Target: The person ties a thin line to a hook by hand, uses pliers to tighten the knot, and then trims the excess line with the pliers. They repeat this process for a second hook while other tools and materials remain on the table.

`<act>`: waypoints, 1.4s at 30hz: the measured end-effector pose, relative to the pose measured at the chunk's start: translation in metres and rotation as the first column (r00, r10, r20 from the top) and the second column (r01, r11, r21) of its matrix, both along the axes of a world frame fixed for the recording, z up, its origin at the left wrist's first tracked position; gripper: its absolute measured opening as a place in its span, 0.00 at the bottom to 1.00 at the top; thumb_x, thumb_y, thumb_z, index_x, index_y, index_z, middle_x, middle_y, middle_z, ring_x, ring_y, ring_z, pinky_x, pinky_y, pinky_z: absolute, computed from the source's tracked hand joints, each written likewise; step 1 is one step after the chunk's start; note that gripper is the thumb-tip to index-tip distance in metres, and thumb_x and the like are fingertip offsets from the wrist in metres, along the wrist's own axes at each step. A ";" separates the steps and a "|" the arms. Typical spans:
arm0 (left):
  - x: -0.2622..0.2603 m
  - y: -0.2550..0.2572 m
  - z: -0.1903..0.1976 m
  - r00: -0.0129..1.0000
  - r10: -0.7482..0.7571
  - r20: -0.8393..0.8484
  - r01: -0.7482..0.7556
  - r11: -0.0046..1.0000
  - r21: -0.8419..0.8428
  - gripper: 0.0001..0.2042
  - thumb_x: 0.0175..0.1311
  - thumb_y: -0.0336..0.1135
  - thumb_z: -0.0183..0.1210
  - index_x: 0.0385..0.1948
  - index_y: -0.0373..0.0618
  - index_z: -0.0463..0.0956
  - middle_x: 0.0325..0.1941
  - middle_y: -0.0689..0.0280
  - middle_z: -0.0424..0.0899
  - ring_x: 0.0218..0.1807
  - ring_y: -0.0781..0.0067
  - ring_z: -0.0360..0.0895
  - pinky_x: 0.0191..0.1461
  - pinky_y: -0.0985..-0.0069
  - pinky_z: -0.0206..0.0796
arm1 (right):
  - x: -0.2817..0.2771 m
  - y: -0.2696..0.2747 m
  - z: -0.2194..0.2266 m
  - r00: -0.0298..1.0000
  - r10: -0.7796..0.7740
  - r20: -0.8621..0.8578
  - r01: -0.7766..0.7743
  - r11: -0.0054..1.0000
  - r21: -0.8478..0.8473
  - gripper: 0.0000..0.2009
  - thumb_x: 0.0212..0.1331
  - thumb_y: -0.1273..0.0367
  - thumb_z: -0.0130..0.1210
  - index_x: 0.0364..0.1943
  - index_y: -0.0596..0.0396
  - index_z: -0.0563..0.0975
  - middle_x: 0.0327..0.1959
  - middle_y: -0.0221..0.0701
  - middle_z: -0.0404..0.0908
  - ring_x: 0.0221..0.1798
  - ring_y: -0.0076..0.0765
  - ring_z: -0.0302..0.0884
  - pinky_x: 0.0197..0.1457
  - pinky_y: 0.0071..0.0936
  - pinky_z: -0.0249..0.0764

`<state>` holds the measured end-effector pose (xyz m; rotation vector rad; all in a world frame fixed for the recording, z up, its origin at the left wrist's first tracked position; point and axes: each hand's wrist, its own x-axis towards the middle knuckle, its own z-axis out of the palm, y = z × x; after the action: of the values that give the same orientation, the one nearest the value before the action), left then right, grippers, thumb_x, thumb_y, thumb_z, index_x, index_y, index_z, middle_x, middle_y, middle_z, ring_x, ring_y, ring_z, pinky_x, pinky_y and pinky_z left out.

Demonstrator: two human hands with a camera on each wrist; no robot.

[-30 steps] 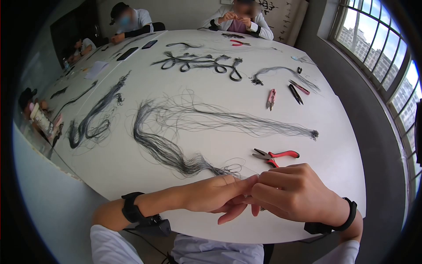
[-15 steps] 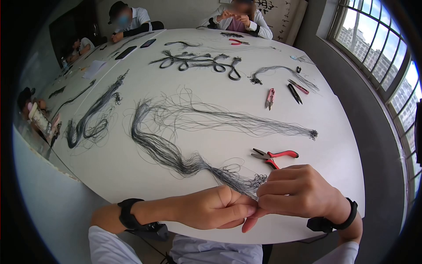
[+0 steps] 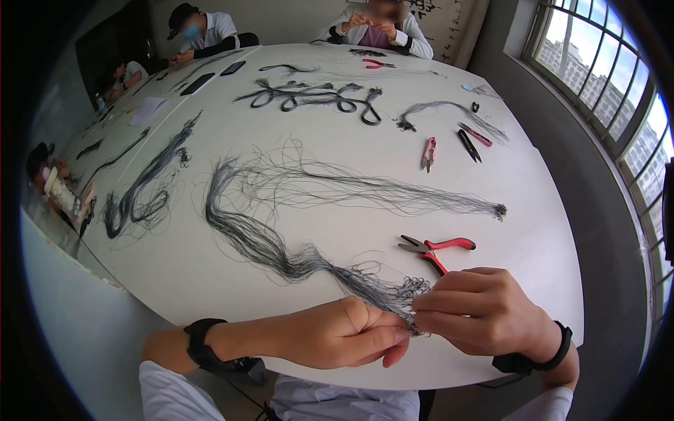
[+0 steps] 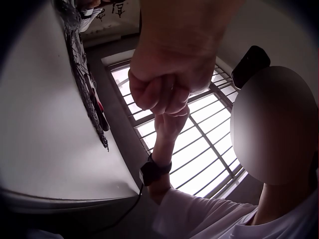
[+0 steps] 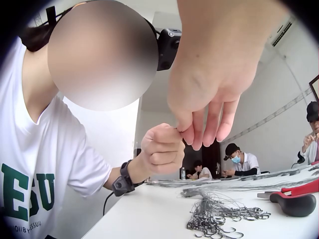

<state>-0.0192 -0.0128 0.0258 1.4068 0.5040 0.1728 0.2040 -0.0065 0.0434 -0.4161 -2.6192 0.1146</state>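
I find both hands working at the near edge of the white table [image 3: 210, 281], meeting over the looped end of a long gray wire bundle [image 3: 281, 256]. The left hand [image 3: 347, 335] is curled into a loose fist, its thumb and forefinger pinching something fine; the right wrist view shows this fist raised off the table. The right hand [image 3: 481, 309] pinches at the same spot with thumb and forefinger, the other fingers hanging relaxed. The strand between them is too thin to make out (I infer a single wire, I cannot confirm it).

The bundle's long axis runs from the hands away to the far left, then bends back toward the middle of the table. Its looped end [image 5: 219, 221] lies on the table just below and ahead of the fingertips, nearer the right hand. Red-handled pliers [image 3: 435, 247] lie just beyond the right hand, not touching it.
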 end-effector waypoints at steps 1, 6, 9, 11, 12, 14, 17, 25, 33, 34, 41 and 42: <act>0.000 0.000 0.001 1.000 0.030 -0.004 -0.030 0.997 -0.076 0.15 0.71 0.36 0.38 0.29 0.40 0.72 0.13 0.78 0.59 0.16 0.91 0.52 0.21 0.88 0.46 | 0.001 0.000 0.000 1.000 -0.012 0.007 0.012 1.000 0.021 0.07 0.39 0.73 0.56 0.26 0.56 0.75 0.32 0.27 0.77 0.30 0.28 0.75 0.25 0.22 0.72; 0.003 0.000 -0.007 0.997 0.073 0.017 -0.072 0.995 -0.066 0.14 0.70 0.35 0.38 0.30 0.40 0.73 0.12 0.78 0.59 0.16 0.91 0.51 0.21 0.88 0.45 | 0.003 -0.001 -0.001 0.999 -0.039 0.021 0.038 0.996 0.075 0.07 0.38 0.73 0.55 0.26 0.55 0.75 0.32 0.26 0.76 0.31 0.27 0.75 0.25 0.21 0.72; 0.003 0.000 -0.007 0.995 0.094 0.015 -0.095 0.995 0.032 0.13 0.69 0.34 0.39 0.31 0.40 0.73 0.12 0.79 0.59 0.16 0.91 0.51 0.20 0.87 0.45 | 0.004 -0.001 -0.002 0.998 -0.047 0.037 0.044 0.995 0.085 0.07 0.38 0.72 0.55 0.26 0.55 0.75 0.32 0.26 0.76 0.32 0.26 0.74 0.25 0.21 0.72; 0.004 0.000 -0.007 0.995 0.097 0.011 -0.097 0.991 0.096 0.12 0.68 0.33 0.39 0.31 0.40 0.73 0.12 0.79 0.59 0.16 0.91 0.51 0.20 0.87 0.45 | 0.004 0.000 -0.003 0.998 -0.052 0.033 0.048 0.993 0.109 0.07 0.38 0.72 0.55 0.26 0.55 0.75 0.32 0.25 0.76 0.32 0.26 0.74 0.25 0.20 0.72; 0.005 0.000 -0.007 0.992 0.122 -0.001 -0.121 0.979 0.166 0.12 0.68 0.33 0.40 0.31 0.40 0.73 0.12 0.79 0.59 0.16 0.91 0.51 0.20 0.87 0.44 | 0.004 0.000 -0.003 0.998 -0.053 0.033 0.049 0.993 0.109 0.07 0.38 0.72 0.55 0.26 0.55 0.75 0.32 0.25 0.76 0.32 0.26 0.74 0.25 0.20 0.72; 0.007 0.000 -0.006 0.989 0.149 -0.011 -0.142 0.961 0.236 0.12 0.67 0.32 0.40 0.31 0.40 0.73 0.12 0.79 0.59 0.16 0.91 0.51 0.20 0.87 0.44 | 0.004 0.001 -0.005 0.997 -0.068 0.041 0.062 0.990 0.123 0.07 0.38 0.72 0.55 0.26 0.55 0.75 0.31 0.25 0.75 0.32 0.26 0.74 0.25 0.20 0.72; 0.010 0.000 -0.004 0.974 0.227 -0.024 -0.216 0.950 0.227 0.11 0.67 0.31 0.41 0.32 0.39 0.73 0.12 0.79 0.61 0.16 0.92 0.53 0.20 0.87 0.45 | 0.005 0.002 -0.007 0.997 -0.068 0.044 0.062 0.991 0.116 0.07 0.37 0.72 0.56 0.26 0.55 0.75 0.30 0.25 0.75 0.31 0.26 0.73 0.25 0.21 0.71; 0.016 -0.002 -0.011 0.929 0.363 0.074 -0.365 0.931 0.020 0.10 0.65 0.28 0.43 0.35 0.34 0.74 0.14 0.73 0.73 0.17 0.90 0.66 0.25 0.91 0.56 | 0.005 0.005 -0.009 0.996 -0.090 0.015 0.089 0.995 0.045 0.08 0.34 0.75 0.56 0.25 0.55 0.75 0.28 0.26 0.74 0.28 0.28 0.72 0.26 0.23 0.71; 0.012 0.003 -0.009 0.951 0.304 0.056 -0.304 0.953 -0.007 0.09 0.64 0.27 0.44 0.36 0.34 0.75 0.12 0.73 0.71 0.16 0.90 0.64 0.26 0.90 0.56 | 0.004 0.006 -0.011 0.996 -0.087 -0.007 0.087 0.996 0.009 0.09 0.32 0.76 0.55 0.25 0.56 0.74 0.28 0.26 0.74 0.27 0.28 0.71 0.26 0.24 0.71; 0.012 0.003 -0.008 0.949 0.309 0.068 -0.307 0.951 -0.032 0.09 0.64 0.27 0.44 0.37 0.34 0.74 0.12 0.73 0.71 0.16 0.90 0.64 0.26 0.90 0.56 | 0.005 0.006 -0.010 0.996 -0.084 -0.010 0.084 0.996 0.020 0.09 0.32 0.76 0.55 0.25 0.56 0.74 0.28 0.26 0.74 0.27 0.28 0.71 0.26 0.24 0.71; 0.015 0.003 -0.006 0.925 0.375 0.068 -0.371 0.927 -0.064 0.08 0.64 0.27 0.45 0.39 0.35 0.70 0.14 0.71 0.72 0.17 0.89 0.65 0.25 0.89 0.55 | 0.006 0.006 -0.011 0.995 -0.102 -0.012 0.103 0.993 0.054 0.09 0.33 0.77 0.55 0.25 0.56 0.74 0.28 0.26 0.74 0.27 0.27 0.71 0.24 0.24 0.70; 0.015 0.003 -0.006 0.926 0.371 0.073 -0.367 0.928 -0.068 0.07 0.63 0.27 0.45 0.38 0.35 0.70 0.14 0.71 0.72 0.16 0.89 0.66 0.25 0.88 0.55 | 0.006 0.007 -0.012 0.995 -0.103 -0.012 0.103 0.993 0.054 0.09 0.33 0.77 0.55 0.25 0.56 0.74 0.28 0.26 0.74 0.27 0.27 0.71 0.24 0.24 0.70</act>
<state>-0.0046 -0.0094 0.0195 1.2358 0.6965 0.5183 0.2099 0.0002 0.0319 -0.5289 -2.5794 0.0102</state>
